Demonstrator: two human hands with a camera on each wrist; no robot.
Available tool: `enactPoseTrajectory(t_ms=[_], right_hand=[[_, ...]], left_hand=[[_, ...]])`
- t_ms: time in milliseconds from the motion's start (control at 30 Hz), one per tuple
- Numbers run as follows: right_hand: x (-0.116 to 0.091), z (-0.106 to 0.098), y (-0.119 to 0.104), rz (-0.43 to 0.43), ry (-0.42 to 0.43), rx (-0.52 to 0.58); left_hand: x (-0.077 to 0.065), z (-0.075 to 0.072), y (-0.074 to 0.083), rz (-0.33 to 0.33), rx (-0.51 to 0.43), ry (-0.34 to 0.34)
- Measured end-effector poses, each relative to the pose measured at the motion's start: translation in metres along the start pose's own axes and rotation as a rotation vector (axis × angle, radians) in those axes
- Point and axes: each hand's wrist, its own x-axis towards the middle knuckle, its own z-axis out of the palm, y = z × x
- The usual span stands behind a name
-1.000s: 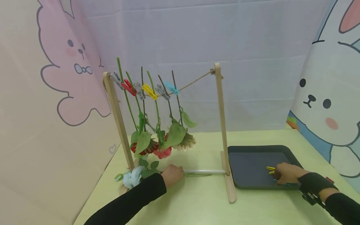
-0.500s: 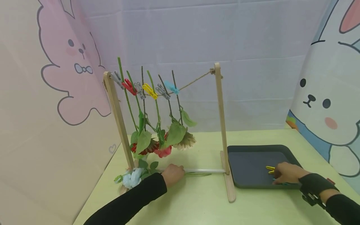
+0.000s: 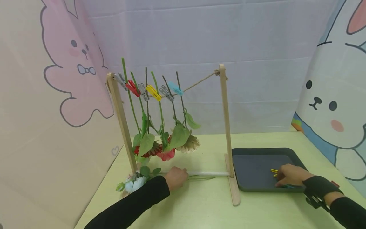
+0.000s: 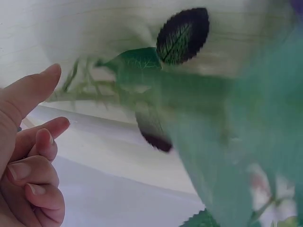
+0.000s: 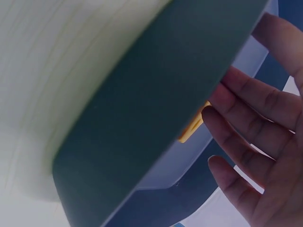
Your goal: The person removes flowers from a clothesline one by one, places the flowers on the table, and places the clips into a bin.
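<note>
My left hand [image 3: 176, 177] grips the stem of a pale blue artificial flower [image 3: 138, 183], low beside the rack's bottom bar. In the left wrist view its blurred leaves [image 4: 182, 35] spread ahead of the hand, and the stem runs between thumb and forefinger. My right hand [image 3: 294, 175] reaches down into a dark tray [image 3: 238, 187], fingers loosely bent. A yellow clothespin [image 3: 274, 171] lies by its fingertips, and a teal clothespin [image 3: 288, 186] shows partly under the hand. The right wrist view has the thumb and forefinger tips hidden behind the tray wall.
A wooden rack [image 3: 225, 127] stands mid-table with a sagging rope [image 3: 200, 81]. Several flowers [image 3: 166, 155] hang upside down from it by coloured clothespins [image 3: 153, 92], crowding its left half. Behind is a pale cloth [image 3: 257, 63].
The pale blue flower's head has turned over and shifted slightly lower while the left hand stayed put. The right hand's fingers have moved slightly over the teal clothespin in the tray.
</note>
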Motion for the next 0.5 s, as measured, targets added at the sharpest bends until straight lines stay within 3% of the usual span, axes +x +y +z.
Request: enactPoseTrajectory(t_ms=[267,500], right_hand=[[-0.001,-0.0021,-0.0048,-0.023,0.016,-0.004],[-0.0032,-0.0038,-0.0084,-0.018,0.015,0.001]], left_hand=[[-0.0039,0.0001,0.0034,-0.001,0.045,0.002],[-0.0048,0.0021,0.003,-0.003,0.011,0.027]])
